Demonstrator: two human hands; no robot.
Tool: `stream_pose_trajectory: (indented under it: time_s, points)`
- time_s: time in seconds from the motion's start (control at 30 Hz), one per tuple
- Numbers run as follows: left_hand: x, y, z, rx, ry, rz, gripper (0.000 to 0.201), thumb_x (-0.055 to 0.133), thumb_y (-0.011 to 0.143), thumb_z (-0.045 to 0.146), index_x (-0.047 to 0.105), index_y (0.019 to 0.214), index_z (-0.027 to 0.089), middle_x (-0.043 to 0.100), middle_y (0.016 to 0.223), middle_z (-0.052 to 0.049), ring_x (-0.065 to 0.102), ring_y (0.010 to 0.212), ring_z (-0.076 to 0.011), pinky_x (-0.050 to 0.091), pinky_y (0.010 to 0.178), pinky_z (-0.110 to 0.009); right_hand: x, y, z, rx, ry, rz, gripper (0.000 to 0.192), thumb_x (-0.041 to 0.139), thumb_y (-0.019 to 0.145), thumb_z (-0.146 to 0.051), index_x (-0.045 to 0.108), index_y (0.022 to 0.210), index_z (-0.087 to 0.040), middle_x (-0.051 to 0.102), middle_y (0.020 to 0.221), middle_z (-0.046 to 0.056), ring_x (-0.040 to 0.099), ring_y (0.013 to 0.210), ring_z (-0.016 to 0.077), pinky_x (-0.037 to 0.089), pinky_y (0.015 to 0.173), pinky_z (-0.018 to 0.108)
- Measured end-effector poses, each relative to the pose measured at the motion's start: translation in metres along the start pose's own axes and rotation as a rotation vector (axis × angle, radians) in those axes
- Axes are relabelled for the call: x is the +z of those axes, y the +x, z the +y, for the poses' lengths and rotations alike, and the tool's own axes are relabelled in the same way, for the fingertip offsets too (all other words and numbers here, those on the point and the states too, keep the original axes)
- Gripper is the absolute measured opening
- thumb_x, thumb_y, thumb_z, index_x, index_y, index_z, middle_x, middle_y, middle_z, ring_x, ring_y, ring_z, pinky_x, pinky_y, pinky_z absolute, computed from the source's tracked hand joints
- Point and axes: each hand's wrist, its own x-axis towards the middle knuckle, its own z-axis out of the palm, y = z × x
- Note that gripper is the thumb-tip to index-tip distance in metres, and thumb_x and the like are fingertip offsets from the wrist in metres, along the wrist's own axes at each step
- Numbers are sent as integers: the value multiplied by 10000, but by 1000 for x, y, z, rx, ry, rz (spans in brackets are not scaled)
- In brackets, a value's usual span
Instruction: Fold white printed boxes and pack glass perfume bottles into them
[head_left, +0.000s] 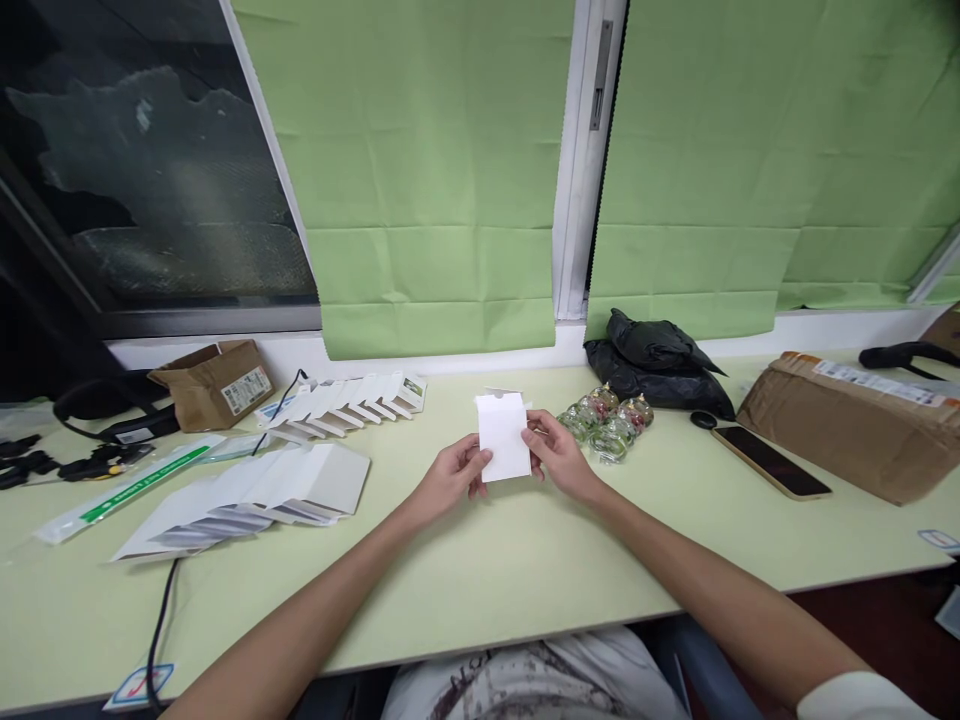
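A small white cardboard box (pixel 504 440) is held upright above the table, with its top flap end facing away from me. My left hand (pixel 454 472) pinches its left edge, thumb on the front face. On the opposite edge, my right hand (pixel 561 455) grips it the same way, fingers behind. To the right lie several clear-wrapped round ornaments (pixel 611 425), some greenish, some reddish with gold tops. Flattened white boxes (pixel 322 480) overlap in a fanned row on the left. Behind them leans a row of white boxes (pixel 352 402); the end one shows a dark picture.
An open brown carton (pixel 217 385), a green-and-white plastic packet (pixel 142 485) and a black cable (pixel 161 620) are on the left. At the right are black plastic bags (pixel 652 365), a phone (pixel 772 462) and a large taped carton (pixel 855 425). Green curtains (pixel 435 180) hang behind.
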Motion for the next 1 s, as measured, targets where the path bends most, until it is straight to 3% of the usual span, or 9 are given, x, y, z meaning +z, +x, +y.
stream_pose_trajectory:
  time_s: [0.17,0.3,0.47,0.77,1.0]
  points:
    - [-1,-1,-1,-4,43,-22,492,464,1015,614,631,1057,153,623,659,-3,579,570,-156,482,562,-273,-1,1,-6,-44,24,7,636,679,925,-529,382,1452,-332,501,908,-28,502,584,104,424,404,211]
    - [-1,-1,-1,5,82,-3,483,465,1018,602,625,1110,155,620,736,-8,580,633,-159,474,577,-267,-4,3,-7,-100,-25,1,483,678,929,-514,492,1323,-305,524,1024,26,547,734,145,508,508,239]
    - [-3,-2,-1,47,165,19,450,470,1027,569,628,1181,177,583,778,4,545,666,-146,459,603,-256,-8,5,-5,-118,-53,-31,451,696,926,-472,488,1293,-313,534,1089,45,568,861,176,574,655,293]
    - [-6,-2,0,51,222,31,448,475,1026,552,619,1246,189,599,841,-7,535,699,-156,461,623,-263,-10,4,-6,-136,-94,-65,450,709,924,-456,488,1289,-311,565,1019,28,572,924,193,552,694,292]
    - [-6,-3,1,48,286,23,453,505,1014,550,612,1275,196,651,875,-17,536,707,-158,443,626,-263,-11,7,-2,-162,-72,-71,311,709,927,-468,535,1088,-266,590,1039,29,584,941,188,564,744,305]
